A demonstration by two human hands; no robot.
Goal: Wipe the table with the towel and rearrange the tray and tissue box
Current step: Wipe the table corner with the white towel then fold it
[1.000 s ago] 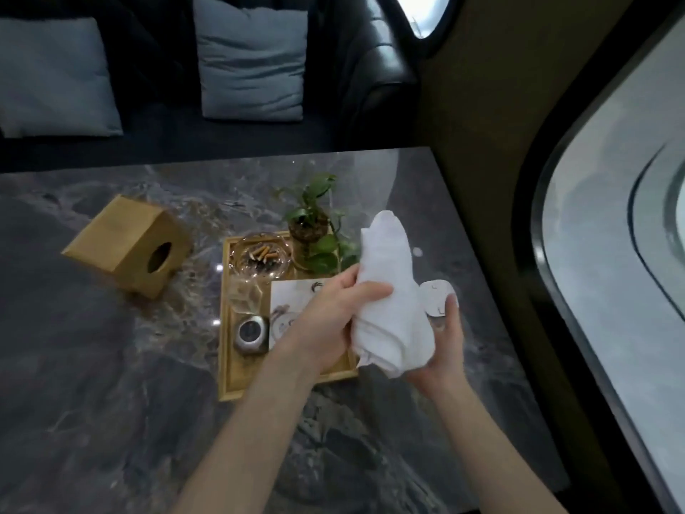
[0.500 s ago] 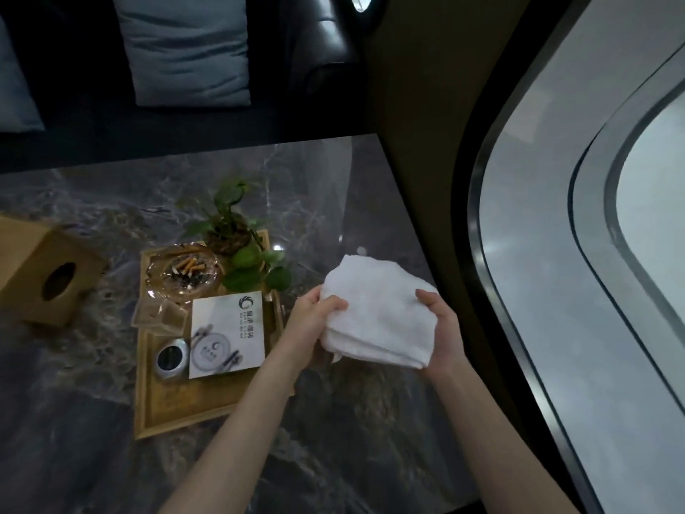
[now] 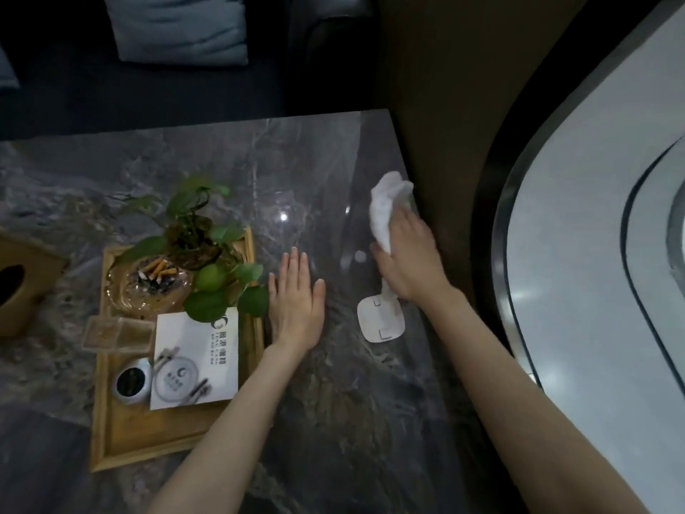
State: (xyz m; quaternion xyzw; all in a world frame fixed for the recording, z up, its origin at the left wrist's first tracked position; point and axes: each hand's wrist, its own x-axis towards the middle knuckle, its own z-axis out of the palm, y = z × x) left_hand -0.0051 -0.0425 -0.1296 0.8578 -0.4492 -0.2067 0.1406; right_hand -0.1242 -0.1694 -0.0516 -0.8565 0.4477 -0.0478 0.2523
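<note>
My right hand [image 3: 409, 260] presses the crumpled white towel [image 3: 387, 204] onto the dark marble table [image 3: 318, 168] near its right edge. My left hand [image 3: 296, 304] lies flat and open on the table, just right of the wooden tray [image 3: 128, 439]. The tray carries a potted plant [image 3: 200, 231], a glass ashtray with cigarette butts [image 3: 150, 281], a white card [image 3: 196, 359], a small round tin [image 3: 131, 380] and a clear plastic box [image 3: 116, 333]. The wooden tissue box [image 3: 22, 283] lies at the left edge of view, partly cut off.
A white square stand [image 3: 381, 319] rests on the table just below my right hand. A wall and a curved window [image 3: 593, 254] border the table's right side. A dark sofa with a grey cushion [image 3: 178, 27] sits beyond the far edge.
Both hands held the folded towel above the table before. Now my left hand has let go and lies flat on the table, and my right hand has carried the towel down to the right edge.
</note>
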